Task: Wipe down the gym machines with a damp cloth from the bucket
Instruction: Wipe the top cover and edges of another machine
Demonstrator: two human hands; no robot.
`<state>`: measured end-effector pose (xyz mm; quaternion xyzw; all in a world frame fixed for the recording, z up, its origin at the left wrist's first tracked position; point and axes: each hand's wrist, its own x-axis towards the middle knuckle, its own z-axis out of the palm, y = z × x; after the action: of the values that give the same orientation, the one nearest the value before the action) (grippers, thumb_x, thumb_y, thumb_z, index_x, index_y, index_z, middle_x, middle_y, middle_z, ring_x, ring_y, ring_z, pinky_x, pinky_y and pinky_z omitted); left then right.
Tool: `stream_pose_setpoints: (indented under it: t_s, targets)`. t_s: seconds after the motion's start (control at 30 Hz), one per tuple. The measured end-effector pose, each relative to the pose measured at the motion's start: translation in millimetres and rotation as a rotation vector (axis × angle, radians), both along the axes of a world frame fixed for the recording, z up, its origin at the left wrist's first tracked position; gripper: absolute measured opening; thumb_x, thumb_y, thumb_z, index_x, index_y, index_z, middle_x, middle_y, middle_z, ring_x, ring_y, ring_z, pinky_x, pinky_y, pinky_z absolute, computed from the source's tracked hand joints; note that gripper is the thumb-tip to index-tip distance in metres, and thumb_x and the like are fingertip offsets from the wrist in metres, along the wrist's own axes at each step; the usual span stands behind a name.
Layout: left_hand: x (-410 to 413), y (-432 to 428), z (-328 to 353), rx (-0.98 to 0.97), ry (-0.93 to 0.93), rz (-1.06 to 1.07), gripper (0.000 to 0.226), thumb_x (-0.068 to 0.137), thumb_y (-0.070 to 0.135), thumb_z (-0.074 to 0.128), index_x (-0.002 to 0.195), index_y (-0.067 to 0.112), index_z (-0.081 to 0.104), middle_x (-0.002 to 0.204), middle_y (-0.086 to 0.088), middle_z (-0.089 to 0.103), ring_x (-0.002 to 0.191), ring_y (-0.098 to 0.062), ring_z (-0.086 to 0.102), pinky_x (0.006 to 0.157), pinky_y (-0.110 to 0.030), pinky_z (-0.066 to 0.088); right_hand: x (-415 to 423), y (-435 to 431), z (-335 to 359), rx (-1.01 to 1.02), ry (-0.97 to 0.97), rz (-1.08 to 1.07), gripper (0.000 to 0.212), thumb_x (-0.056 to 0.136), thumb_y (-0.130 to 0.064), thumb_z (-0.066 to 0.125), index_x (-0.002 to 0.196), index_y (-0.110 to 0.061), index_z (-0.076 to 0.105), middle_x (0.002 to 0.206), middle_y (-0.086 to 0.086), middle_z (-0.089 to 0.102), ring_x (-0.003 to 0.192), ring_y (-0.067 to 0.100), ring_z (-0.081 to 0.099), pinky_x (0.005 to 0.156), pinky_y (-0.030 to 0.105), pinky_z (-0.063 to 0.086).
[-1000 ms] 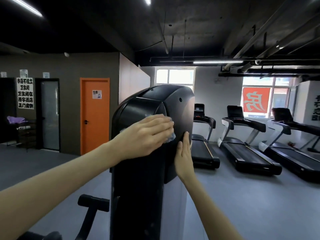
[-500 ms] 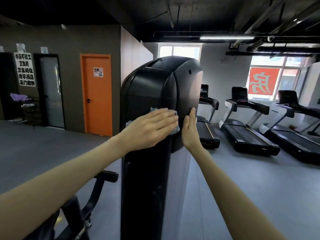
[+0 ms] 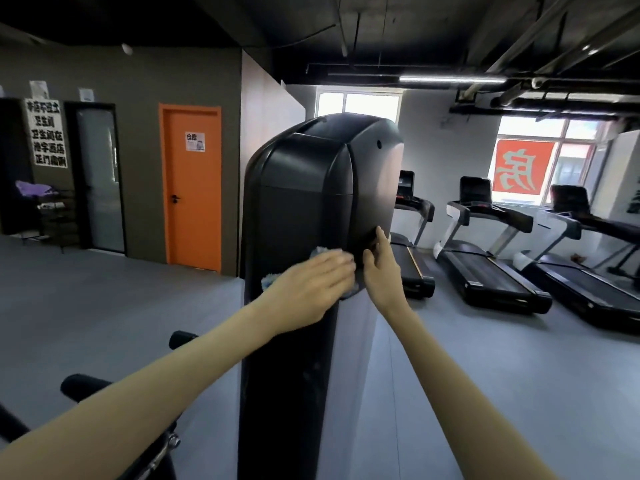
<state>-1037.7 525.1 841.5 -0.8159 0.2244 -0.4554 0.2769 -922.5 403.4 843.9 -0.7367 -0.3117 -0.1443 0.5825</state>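
Observation:
A tall black gym machine housing (image 3: pixel 304 202) stands right in front of me, rounded at the top. My left hand (image 3: pixel 308 289) presses a light blue cloth (image 3: pixel 269 280) flat against its front face, fingers straight; the cloth shows only at the hand's edges. My right hand (image 3: pixel 379 268) rests with straight fingers on the housing's right side, just beside the left hand. No bucket is in view.
Black padded bars (image 3: pixel 183 337) of the machine jut out at the lower left. Several treadmills (image 3: pixel 491 271) line the right wall under windows. An orange door (image 3: pixel 192 188) and a glass door (image 3: pixel 98 181) stand at the left. Grey floor (image 3: pixel 104 306) lies all around.
My left hand has slid the cloth down the housing from near its rounded top to lower on the front face. My right hand has followed it down the right side.

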Motion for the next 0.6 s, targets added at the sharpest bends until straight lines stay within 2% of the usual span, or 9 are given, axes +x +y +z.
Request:
stream_pose_setpoints:
  t_s: [0.07, 0.13, 0.2, 0.27, 0.33, 0.43, 0.5, 0.57, 0.6]
  targets:
    - [5, -9, 2, -0.084, -0.065, 0.054, 0.033, 0.084, 0.004, 0.055, 0.116, 0.000, 0.065, 0.124, -0.016, 0.062, 0.123, -0.028, 0.053, 0.109, -0.040, 0.036, -1, -1, -9, 0.009, -0.012, 0.020, 0.054, 0.101, -0.008, 0.038, 0.152, -0.015, 0.021, 0.156, 0.003, 0.028, 0.142, 0.016, 0.029, 0.117, 0.034, 0.025]
    - [5, -13, -24, -0.118, -0.050, 0.107, 0.036, 0.083, 0.007, 0.056, 0.116, 0.001, 0.065, 0.125, -0.016, 0.061, 0.125, -0.028, 0.052, 0.112, -0.039, 0.031, 0, -2, -17, 0.019, 0.004, 0.033, 0.056, 0.100, -0.006, 0.039, 0.152, -0.016, 0.022, 0.155, 0.003, 0.031, 0.141, 0.016, 0.031, 0.116, 0.034, 0.027]
    - [0, -11, -66, 0.036, 0.051, 0.179, 0.037, 0.079, 0.011, 0.058, 0.114, 0.004, 0.067, 0.124, -0.014, 0.062, 0.124, -0.028, 0.052, 0.115, -0.040, 0.024, -1, -3, -22, 0.021, 0.040, 0.040, 0.058, 0.099, -0.003, 0.039, 0.152, -0.018, 0.023, 0.152, 0.003, 0.036, 0.140, 0.016, 0.033, 0.115, 0.029, 0.028]
    - [-11, -4, -96, 0.169, 0.152, 0.216, 0.042, 0.076, 0.013, 0.064, 0.117, 0.005, 0.067, 0.127, -0.013, 0.061, 0.124, -0.026, 0.053, 0.116, -0.040, 0.022, -2, -4, -24, 0.032, 0.068, 0.047, 0.059, 0.097, 0.000, 0.040, 0.151, -0.017, 0.025, 0.152, 0.003, 0.037, 0.141, 0.016, 0.032, 0.115, 0.029, 0.028]
    - [-18, 2, -97, 0.134, 0.102, 0.143, 0.039, 0.081, 0.009, 0.061, 0.120, 0.004, 0.064, 0.129, -0.013, 0.059, 0.125, -0.025, 0.052, 0.115, -0.040, 0.023, -7, -3, -21, 0.087, 0.037, 0.014, 0.057, 0.095, 0.002, 0.041, 0.149, -0.013, 0.030, 0.151, 0.003, 0.039, 0.140, 0.016, 0.034, 0.116, 0.032, 0.028]
    - [-18, 0, -54, -0.222, -0.145, -0.017, 0.038, 0.093, -0.007, 0.043, 0.128, -0.001, 0.057, 0.137, -0.017, 0.051, 0.132, -0.027, 0.045, 0.113, -0.042, 0.032, -24, 5, -11, 0.225, -0.070, -0.040, 0.056, 0.094, 0.001, 0.042, 0.148, -0.011, 0.031, 0.152, -0.001, 0.036, 0.139, 0.008, 0.031, 0.114, 0.016, 0.023]
    - [-16, 5, -22, -0.475, -0.306, -0.058, 0.040, 0.094, -0.010, 0.042, 0.133, -0.003, 0.051, 0.143, -0.016, 0.045, 0.136, -0.028, 0.039, 0.112, -0.046, 0.032, -37, 15, -5, 0.312, -0.100, -0.004, 0.054, 0.098, -0.003, 0.041, 0.149, -0.012, 0.030, 0.154, -0.004, 0.032, 0.140, 0.004, 0.027, 0.109, 0.006, 0.019]
    - [-14, 12, -10, -0.725, -0.381, -0.102, 0.041, 0.095, -0.003, 0.049, 0.136, -0.004, 0.046, 0.146, -0.017, 0.041, 0.139, -0.029, 0.034, 0.114, -0.048, 0.029, -48, 28, -3, 0.356, -0.068, 0.048, 0.050, 0.102, -0.010, 0.037, 0.150, -0.018, 0.026, 0.157, -0.008, 0.024, 0.142, 0.000, 0.019, 0.109, 0.004, 0.014]
    - [-12, 12, -11, -0.857, -0.398, -0.149, 0.042, 0.096, 0.001, 0.049, 0.137, -0.005, 0.043, 0.147, -0.017, 0.039, 0.140, -0.029, 0.031, 0.115, -0.046, 0.027, -52, 36, -5, 0.366, -0.055, 0.052, 0.050, 0.104, -0.014, 0.034, 0.151, -0.022, 0.022, 0.158, -0.010, 0.019, 0.144, -0.001, 0.014, 0.112, 0.007, 0.012]
